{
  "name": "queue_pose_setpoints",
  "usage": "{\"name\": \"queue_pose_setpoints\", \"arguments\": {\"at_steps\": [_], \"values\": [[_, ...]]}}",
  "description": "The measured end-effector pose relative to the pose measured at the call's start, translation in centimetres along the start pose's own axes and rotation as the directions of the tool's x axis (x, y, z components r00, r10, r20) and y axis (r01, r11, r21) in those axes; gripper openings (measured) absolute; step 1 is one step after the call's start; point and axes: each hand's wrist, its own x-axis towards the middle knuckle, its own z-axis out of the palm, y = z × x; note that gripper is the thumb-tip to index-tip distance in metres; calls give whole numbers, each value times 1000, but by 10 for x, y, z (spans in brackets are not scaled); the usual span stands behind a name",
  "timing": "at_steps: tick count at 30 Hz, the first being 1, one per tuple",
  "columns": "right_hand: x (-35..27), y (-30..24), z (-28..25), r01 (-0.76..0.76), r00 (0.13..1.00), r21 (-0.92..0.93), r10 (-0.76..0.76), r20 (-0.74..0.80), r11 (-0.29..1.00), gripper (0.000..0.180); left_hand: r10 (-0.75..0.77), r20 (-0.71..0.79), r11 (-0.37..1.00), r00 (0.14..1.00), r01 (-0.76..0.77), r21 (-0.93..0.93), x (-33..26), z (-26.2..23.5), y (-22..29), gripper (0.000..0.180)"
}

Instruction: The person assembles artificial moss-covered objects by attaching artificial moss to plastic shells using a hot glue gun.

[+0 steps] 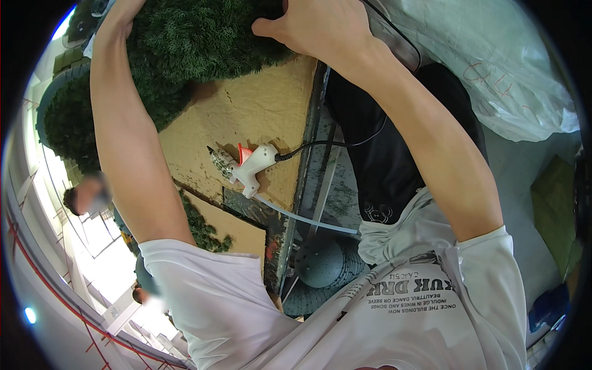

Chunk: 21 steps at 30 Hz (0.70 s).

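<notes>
A large mass of green artificial foliage fills the upper left, over a yellowish board. My left hand is at its left side, mostly beyond the top edge, so its fingers do not show. At the right edge of the foliage is my right hand. Its thumb stretches out to the left, apart from the other fingers, which run out of the picture. Below, on the board, lies a white hot glue gun with a red part, a smeared nozzle and a pale glue stick out of its back. Neither hand touches it.
The glue gun's black cord runs over my leg. Translucent plastic sheeting covers something at upper right. A grey-green perforated cylinder is below the board's edge. More foliage stands at far left, near two people.
</notes>
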Motion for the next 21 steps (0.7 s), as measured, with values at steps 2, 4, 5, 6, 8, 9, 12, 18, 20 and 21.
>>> {"name": "queue_pose_setpoints", "arguments": {"at_steps": [2, 4, 5, 6, 8, 9, 12, 18, 20, 21], "values": [[2, 3, -5, -27, 999, -4, 28, 41, 1000, 47, -3, -5, 1000, 1000, 3, 9, -1, 4, 8, 88], [3, 3, -5, -25, 997, 17, 24, 71, 1000, 47, -21, -9, 1000, 1000, 21, 23, -10, 5, 15, 88], [4, 4, -5, -30, 997, 19, 29, 65, 999, 47, -37, -15, 999, 999, 38, 31, -16, 6, 21, 88], [4, 6, -5, -17, 997, 20, 15, 78, 1000, 47, -53, -20, 998, 998, 54, 40, -22, 7, 27, 88], [3, 9, -3, -7, 997, 23, 5, 79, 1000, 46, -80, -35, 995, 996, 82, 58, -28, 10, 34, 89], [2, 10, 0, 18, 998, 24, -20, 65, 1000, 45, -63, -120, 997, 991, 69, 43, -26, 18, 29, 91], [0, 7, -4, 31, 993, 40, -36, 110, 999, 42, -124, -78, 992, 989, 126, 30, -9, 5, 8, 92], [-2, 12, -6, 11, 999, 108, -17, 50, 994, 44, -86, -49, 995, 995, 88, 42, -18, 11, 25, 91], [-6, 10, -22, 14, 996, 184, -29, 81, 983, 42, -57, -37, 998, 998, 58, 26, -17, 14, 26, 90], [-3, 12, -18, 12, 996, 188, -28, 82, 982, 42, -28, -28, 1000, 999, 28, 8, -17, 16, 27, 89]]}}
